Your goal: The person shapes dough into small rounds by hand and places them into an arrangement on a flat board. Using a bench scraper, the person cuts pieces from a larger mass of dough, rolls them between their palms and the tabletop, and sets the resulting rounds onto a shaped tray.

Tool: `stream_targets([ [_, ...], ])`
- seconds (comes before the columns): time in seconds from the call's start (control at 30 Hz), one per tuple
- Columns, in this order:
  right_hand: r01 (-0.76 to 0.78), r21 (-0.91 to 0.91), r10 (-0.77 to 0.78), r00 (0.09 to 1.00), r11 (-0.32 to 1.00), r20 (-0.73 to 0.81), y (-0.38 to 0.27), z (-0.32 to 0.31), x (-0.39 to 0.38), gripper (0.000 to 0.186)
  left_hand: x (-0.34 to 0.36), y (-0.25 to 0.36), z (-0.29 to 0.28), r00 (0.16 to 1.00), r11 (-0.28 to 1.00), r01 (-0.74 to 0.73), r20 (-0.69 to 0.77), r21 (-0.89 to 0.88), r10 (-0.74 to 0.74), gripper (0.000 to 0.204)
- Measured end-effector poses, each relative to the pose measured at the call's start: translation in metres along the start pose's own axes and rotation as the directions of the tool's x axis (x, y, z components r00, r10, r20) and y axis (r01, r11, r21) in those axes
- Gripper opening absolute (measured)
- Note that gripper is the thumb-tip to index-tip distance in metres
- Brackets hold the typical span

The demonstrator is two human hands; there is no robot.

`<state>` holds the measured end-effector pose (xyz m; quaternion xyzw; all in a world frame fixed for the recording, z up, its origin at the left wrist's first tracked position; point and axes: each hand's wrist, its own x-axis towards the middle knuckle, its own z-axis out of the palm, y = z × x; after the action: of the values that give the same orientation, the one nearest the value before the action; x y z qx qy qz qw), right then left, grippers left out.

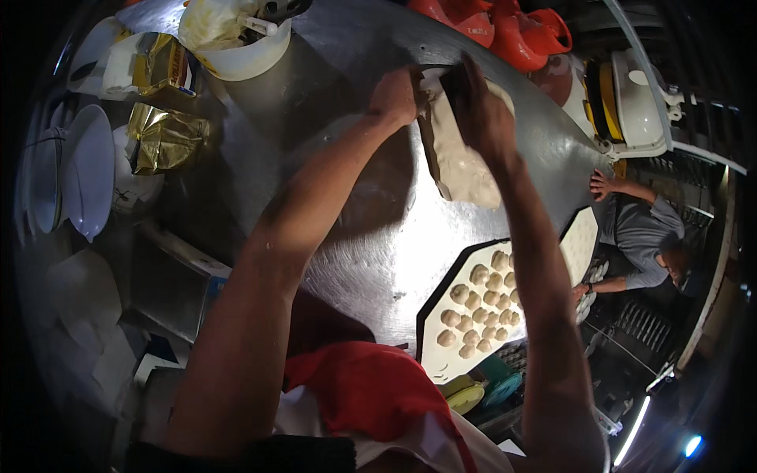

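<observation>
A long slab of pale dough [461, 169] lies on the metal worktable [347, 260], its far end between my hands. My left hand [397, 96] is closed at the dough's far left edge, its fingertips on the dough. Over the far right part of the dough, my right hand [487, 118] has its fingers stretched out. A dark, straight-edged patch beside these fingers is too shadowed to make out. Nearer to me, a white board [432, 359] holds several small round dough pieces [473, 299]; my right forearm hides part of it.
At the far left stand a white tub [244, 59] and gold foil packages [167, 134], with white bowls [87, 169] beside them. Red containers [512, 31] line the far edge. On the right, a person in grey [646, 236] rests a hand on the table edge, near another pale board [581, 236].
</observation>
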<state>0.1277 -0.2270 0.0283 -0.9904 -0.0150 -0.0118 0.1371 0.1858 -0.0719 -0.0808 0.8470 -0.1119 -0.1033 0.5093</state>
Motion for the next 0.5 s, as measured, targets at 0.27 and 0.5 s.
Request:
stream_targets([
  [0.27, 0.203, -0.865, -0.742, 0.623, 0.458, -0.247, 0.033, 0.077, 0.046, 0.046, 0.005, -0.036, 0.001, 0.992, 0.993, 0.043, -0.123, 0.108, -0.03, 0.043],
  [0.5, -0.328, -0.114, 0.344, 0.837, 0.938, 0.426, 0.033, -0.022, -0.235, 0.053, -0.14, -0.013, -0.109, 0.992, 0.983, 0.093, 0.069, 0.157, -0.105, 0.042],
])
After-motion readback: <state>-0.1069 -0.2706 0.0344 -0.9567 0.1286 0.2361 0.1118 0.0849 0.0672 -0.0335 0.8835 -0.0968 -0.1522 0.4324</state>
